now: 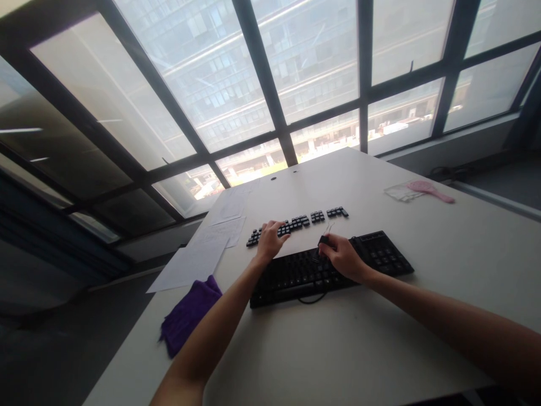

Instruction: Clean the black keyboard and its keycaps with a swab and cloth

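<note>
A black keyboard [372, 256] lies on the white table [338, 338]. Behind it a row of loose black keycaps [310, 217] is laid out on the table. My left hand [270, 239] reaches over the left end of that row, its fingers curled down onto the keycaps. My right hand [344, 256] rests over the middle of the keyboard and pinches a small black wire keycap puller [324, 237], whose thin prongs stick up. What the left fingertips hold, if anything, is hidden.
A purple cloth [190, 313] lies at the table's left edge. Sheets of white paper [198, 254] sit behind it. A pink brush [429, 190] and a clear bag [401, 193] lie at the far right. Large windows stand beyond the table.
</note>
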Available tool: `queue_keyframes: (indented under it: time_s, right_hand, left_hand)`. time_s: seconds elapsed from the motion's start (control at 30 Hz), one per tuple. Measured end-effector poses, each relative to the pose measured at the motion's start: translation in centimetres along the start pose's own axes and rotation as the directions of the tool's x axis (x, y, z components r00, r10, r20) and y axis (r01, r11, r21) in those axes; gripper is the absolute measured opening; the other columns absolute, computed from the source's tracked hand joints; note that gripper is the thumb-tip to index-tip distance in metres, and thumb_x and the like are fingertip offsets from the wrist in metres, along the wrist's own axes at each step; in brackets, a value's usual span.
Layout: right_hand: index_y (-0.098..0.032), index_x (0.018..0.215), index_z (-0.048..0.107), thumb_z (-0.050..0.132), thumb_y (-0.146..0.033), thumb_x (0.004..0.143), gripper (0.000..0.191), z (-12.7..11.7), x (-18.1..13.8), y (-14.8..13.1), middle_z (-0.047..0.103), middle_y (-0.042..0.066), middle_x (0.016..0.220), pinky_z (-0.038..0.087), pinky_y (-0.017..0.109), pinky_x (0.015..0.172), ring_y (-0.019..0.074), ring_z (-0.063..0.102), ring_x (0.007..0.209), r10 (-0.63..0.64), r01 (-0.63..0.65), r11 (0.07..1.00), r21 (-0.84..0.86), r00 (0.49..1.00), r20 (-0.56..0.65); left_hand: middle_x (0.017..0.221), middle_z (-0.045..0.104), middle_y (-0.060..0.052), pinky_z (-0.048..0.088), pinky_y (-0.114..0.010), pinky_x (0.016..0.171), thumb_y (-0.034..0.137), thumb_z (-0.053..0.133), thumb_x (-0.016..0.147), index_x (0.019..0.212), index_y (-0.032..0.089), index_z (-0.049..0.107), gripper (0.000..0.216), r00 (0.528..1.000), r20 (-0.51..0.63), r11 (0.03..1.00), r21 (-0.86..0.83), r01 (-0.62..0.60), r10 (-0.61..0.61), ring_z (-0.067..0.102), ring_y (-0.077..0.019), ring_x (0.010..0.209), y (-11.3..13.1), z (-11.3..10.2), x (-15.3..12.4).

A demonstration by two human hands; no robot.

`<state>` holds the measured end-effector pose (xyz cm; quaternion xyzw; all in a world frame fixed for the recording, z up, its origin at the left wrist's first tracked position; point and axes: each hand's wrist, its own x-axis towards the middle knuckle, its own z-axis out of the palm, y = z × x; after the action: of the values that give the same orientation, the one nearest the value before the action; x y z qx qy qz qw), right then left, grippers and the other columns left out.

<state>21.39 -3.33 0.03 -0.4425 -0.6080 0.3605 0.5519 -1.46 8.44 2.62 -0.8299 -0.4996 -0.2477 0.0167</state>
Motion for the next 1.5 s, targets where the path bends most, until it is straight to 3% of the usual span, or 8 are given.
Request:
queue_keyframes:
  time_s: [0.1, 0.3, 0.67, 0.83, 0.97, 1.1, 1.3, 1.5]
  right_hand:
    - [-0.017, 0.078, 0.059, 0.054, -0.025, 0.086, 0.012, -0.4, -0.2, -0.4, 0.063, 0.002, 0.069, 0.042, 0.028, 0.064, 0.0164, 0.055, 0.066, -0.069, 0.076, 0.989, -0.125, 0.996, 0.06]
    - [-0.018, 0.077, 0.06, 0.053, -0.022, 0.087, 0.013, -0.4, -0.1, 0.0, 0.064, 0.001, 0.068, 0.039, 0.027, 0.062, 0.0167, 0.053, 0.065, -0.111, 0.152, 0.958, -0.245, 0.979, 0.173]
    - [-0.02, 0.079, 0.066, 0.056, -0.014, 0.084, 0.012, -0.6, -1.4, -0.7, 0.068, 0.008, 0.078, 0.042, 0.031, 0.073, 0.0216, 0.06, 0.073, -0.25, 0.384, 0.825, -0.414, 0.906, 0.342]
    - [-0.019, 0.074, 0.061, 0.052, -0.017, 0.086, 0.015, -0.5, -1.5, 0.0, 0.066, 0.002, 0.069, 0.041, 0.027, 0.061, 0.0174, 0.058, 0.062, -0.133, 0.186, 0.934, -0.305, 0.973, 0.187]
    - [-0.018, 0.07, 0.059, 0.054, -0.019, 0.084, 0.015, -0.7, -1.1, 0.6, 0.063, 0.0, 0.063, 0.041, 0.027, 0.059, 0.0167, 0.057, 0.061, -0.051, 0.073, 0.977, -0.199, 0.992, 0.113]
    - [-0.018, 0.073, 0.059, 0.052, -0.021, 0.086, 0.015, -0.8, -1.0, 0.4, 0.065, 0.0, 0.065, 0.044, 0.028, 0.063, 0.0176, 0.061, 0.064, -0.032, 0.042, 0.992, -0.119, 0.996, 0.083]
    - [-0.019, 0.085, 0.06, 0.054, -0.03, 0.09, 0.013, -0.4, -1.4, 0.0, 0.068, 0.002, 0.073, 0.043, 0.029, 0.063, 0.0188, 0.061, 0.066, -0.077, 0.086, 0.973, -0.215, 0.996, 0.048]
    - [-0.02, 0.093, 0.057, 0.052, -0.031, 0.092, 0.013, -0.4, -1.3, 0.1, 0.07, 0.002, 0.074, 0.043, 0.028, 0.063, 0.0187, 0.062, 0.066, -0.032, 0.046, 0.985, -0.166, 0.996, 0.085]
  left_hand:
    - [0.109, 0.066, -0.007, 0.043, -0.038, 0.099, 0.018, 0.064, 0.085, 0.11, 0.02, 0.067, 0.025, 0.995, 0.03, 0.987, -0.136, -0.091, 0.096, 0.056, -0.0237, 0.105, 3.4, -0.4, -2.4]
    - [0.097, 0.068, -0.007, 0.047, -0.036, 0.089, 0.014, 0.051, 0.09, 0.101, 0.021, 0.068, 0.021, 0.983, 0.105, 0.944, -0.311, -0.113, 0.153, 0.059, -0.0219, 0.095, 8.7, 0.3, -7.0]
    - [0.091, 0.066, -0.007, 0.047, -0.035, 0.086, 0.01, 0.057, 0.078, 0.088, 0.02, 0.068, 0.018, 0.976, 0.102, 0.904, -0.404, -0.138, 0.194, 0.058, -0.0223, 0.091, 9.3, 0.5, -8.0]
    - [0.092, 0.067, -0.007, 0.048, -0.035, 0.083, 0.029, 0.073, 0.076, 0.087, 0.021, 0.072, 0.013, 0.969, 0.163, 0.901, -0.423, -0.1, 0.184, 0.06, -0.0239, 0.092, 9.4, 0.4, -8.0]
    - [0.092, 0.068, -0.006, 0.048, -0.035, 0.083, 0.03, 0.074, 0.078, 0.088, 0.022, 0.073, 0.014, 0.977, 0.171, 0.902, -0.43, -0.044, 0.129, 0.062, -0.0233, 0.092, 9.3, 1.0, -7.8]
    - [0.091, 0.068, -0.006, 0.049, -0.034, 0.081, 0.03, 0.073, 0.08, 0.093, 0.022, 0.073, 0.016, 0.982, 0.149, 0.884, -0.466, -0.036, 0.118, 0.062, -0.0215, 0.088, 9.3, 1.0, -7.9]
    - [0.092, 0.068, -0.005, 0.049, -0.032, 0.081, 0.022, 0.072, 0.08, 0.097, 0.022, 0.07, 0.017, 0.995, 0.044, 0.846, -0.531, -0.05, 0.086, 0.062, -0.0202, 0.087, 9.6, 0.4, -8.2]
    - [0.095, 0.063, -0.002, 0.05, -0.028, 0.073, 0.014, 0.069, 0.081, 0.105, 0.021, 0.061, 0.026, 0.996, -0.005, 0.858, -0.508, -0.077, 0.087, 0.058, -0.0135, 0.074, 9.7, 0.6, -8.7]
